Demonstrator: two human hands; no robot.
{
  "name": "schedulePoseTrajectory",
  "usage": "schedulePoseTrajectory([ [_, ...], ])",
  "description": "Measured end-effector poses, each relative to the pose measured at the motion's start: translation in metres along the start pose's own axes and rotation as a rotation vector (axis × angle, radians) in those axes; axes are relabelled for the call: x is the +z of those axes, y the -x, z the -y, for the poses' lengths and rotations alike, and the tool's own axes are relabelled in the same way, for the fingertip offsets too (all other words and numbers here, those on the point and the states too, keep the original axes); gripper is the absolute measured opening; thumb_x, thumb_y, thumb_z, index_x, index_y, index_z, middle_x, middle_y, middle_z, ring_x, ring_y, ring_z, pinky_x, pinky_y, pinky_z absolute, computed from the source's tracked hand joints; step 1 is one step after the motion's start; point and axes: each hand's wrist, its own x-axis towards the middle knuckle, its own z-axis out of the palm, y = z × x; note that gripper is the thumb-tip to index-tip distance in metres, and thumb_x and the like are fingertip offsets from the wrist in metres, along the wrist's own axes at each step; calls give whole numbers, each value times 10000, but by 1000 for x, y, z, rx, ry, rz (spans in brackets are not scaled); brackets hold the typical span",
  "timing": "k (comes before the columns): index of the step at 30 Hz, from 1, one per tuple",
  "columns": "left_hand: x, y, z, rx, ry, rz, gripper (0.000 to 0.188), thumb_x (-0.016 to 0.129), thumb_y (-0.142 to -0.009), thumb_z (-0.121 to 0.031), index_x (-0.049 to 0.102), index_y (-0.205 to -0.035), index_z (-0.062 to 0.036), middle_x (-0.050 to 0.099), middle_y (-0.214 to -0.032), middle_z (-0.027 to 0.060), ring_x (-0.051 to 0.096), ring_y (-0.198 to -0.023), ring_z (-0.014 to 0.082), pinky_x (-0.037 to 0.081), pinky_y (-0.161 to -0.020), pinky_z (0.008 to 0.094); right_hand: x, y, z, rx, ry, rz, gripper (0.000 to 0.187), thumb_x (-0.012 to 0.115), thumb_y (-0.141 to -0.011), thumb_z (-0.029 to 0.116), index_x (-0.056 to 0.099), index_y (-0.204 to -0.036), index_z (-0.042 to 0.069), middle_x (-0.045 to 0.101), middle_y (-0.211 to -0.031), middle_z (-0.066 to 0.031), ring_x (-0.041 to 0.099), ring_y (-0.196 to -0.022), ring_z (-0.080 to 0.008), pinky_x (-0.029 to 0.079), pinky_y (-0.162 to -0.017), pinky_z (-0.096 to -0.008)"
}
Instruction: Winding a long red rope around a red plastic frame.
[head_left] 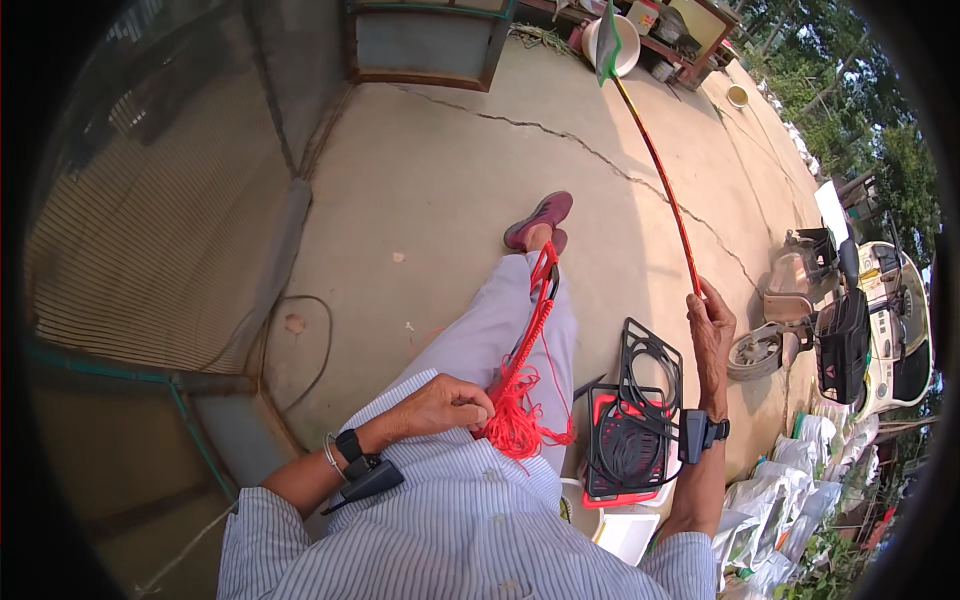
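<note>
My right hand (711,318) grips the lower end of a fly swatter (655,160), its long red-striped handle reaching up and away to a green head (607,48). Across my lap lies a curved piece wrapped in red braided cord (530,340), looped at the knee end. Its near end spreads into a tangle of loose red strands (515,420). My left hand (448,404) rests beside this tangle with its fingers curled inward; what they hold, if anything, is hidden.
At my right stands a red and black basket (625,440) with coiled black strips, above a white container (628,535). Farther right are a scooter (880,330) and white sacks (790,500). A mesh screen (165,220) stands left. Cracked concrete (430,170) lies ahead.
</note>
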Motion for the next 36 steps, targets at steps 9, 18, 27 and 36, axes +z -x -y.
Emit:
schedulePoseTrajectory([
  [9,-33,-20,-24,34,33,-237,217,598,-882,-140,639,-1005,34,667,-865,97,635,-769,161,511,-728,280,-54,108,-158,194,348,-199,320,600,-881,158,632,-1160,6,597,-739,0,490,-650,-74,405,-584,-233],
  [18,-40,-70,-42,87,0,-287,367,601,-875,-146,563,-1190,38,643,-1079,136,614,-1000,197,482,-855,308,-93,196,-227,433,875,-107,323,544,-815,171,651,-1116,130,666,-959,-199,629,-900,-392,498,-785,-473],
  [27,-31,-102,-49,46,12,-251,419,598,-891,-180,520,-1247,25,606,-1149,85,569,-1044,144,443,-916,283,-101,236,-286,647,853,39,383,591,-783,185,616,-1162,137,639,-1046,-200,605,-979,-392,490,-830,-476],
  [36,-27,-106,-39,53,177,-229,327,571,-879,-114,567,-1176,24,618,-1093,68,579,-988,147,456,-899,307,-25,179,-184,623,-216,99,250,593,-870,99,627,-1089,-16,614,-727,-3,557,-614,-76,453,-585,-194],
])
